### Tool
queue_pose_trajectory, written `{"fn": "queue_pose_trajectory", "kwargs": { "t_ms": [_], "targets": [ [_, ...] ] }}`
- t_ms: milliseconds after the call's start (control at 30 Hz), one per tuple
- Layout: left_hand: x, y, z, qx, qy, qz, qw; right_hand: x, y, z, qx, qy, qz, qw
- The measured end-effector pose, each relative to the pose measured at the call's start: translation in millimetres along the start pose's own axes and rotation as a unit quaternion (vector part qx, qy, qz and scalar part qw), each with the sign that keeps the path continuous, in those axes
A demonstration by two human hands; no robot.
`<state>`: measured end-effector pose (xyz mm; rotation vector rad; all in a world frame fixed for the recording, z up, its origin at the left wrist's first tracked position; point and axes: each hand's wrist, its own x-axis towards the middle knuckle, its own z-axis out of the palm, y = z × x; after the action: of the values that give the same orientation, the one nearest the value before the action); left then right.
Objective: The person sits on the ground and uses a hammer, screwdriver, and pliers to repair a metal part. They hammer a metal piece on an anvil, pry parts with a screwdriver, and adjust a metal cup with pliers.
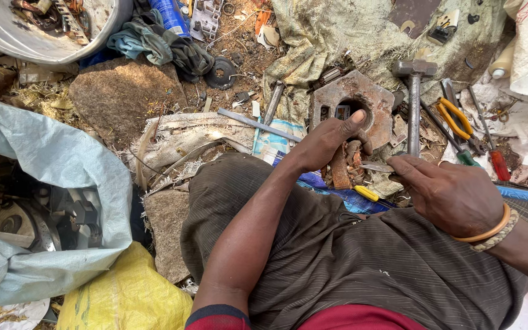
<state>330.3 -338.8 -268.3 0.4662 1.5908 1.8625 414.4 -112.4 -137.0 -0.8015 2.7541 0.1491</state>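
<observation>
1. Head view: metal block [354, 101], rusty, with a round hole, lies flat on the littered ground; taken as landmark.
2. Left hand [328, 142] just below the block, thumb tip touching the hole's rim, fingers curled round rusty scrap [341, 166]; what exactly it grips is hidden.
3. Right hand [450, 195] below and right of the block, fingers pinched on a thin metal blade [377, 166] whose tip points toward the left hand.
4. Hammer [414, 98] just right of the block, head uppermost.
5. Orange-handled pliers [456, 119] further right, beyond the hammer.
6. Grey sack [50, 165] far left of the block.
</observation>
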Motion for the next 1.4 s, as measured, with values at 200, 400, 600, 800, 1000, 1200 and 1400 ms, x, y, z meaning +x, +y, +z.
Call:
{"fn": "queue_pose_trajectory", "kwargs": {
  "t_ms": [200,400,600,800,1000,1200,1400],
  "targets": [
    [-0.2,-2.9,2.8,-0.034,-0.004,0.013,0.999,9.9,1.8,-7.1,-0.055,-0.008,-0.036,0.998],
    [-0.7,-0.5,2.9,-0.055,0.009,0.031,0.998,19.4,-2.0,-8.7,-0.033,-0.007,-0.003,0.999],
    [-2.5,0.9,2.8,-0.081,0.002,0.053,0.995,15.3,1.4,0.7,0.104,0.034,0.049,0.993],
    [1.5,-4.2,-4.2,-0.038,0.018,0.088,0.995,1.5,33.7,45.1,0.043,0.026,0.106,0.993],
    [2.8,-4.7,-1.7,-0.061,0.038,0.092,0.993,-15.1,128.8,121.0,-0.065,-0.173,0.216,0.959],
    [10.1,-6.3,6.8,-0.070,0.049,0.092,0.992,-25.8,174.6,184.1,-0.060,-0.294,0.245,0.922],
    [33.8,-15.2,7.7,-0.050,0.073,0.063,0.994,-19.5,146.2,158.2,0.009,-0.149,0.250,0.957]
  ]
}}
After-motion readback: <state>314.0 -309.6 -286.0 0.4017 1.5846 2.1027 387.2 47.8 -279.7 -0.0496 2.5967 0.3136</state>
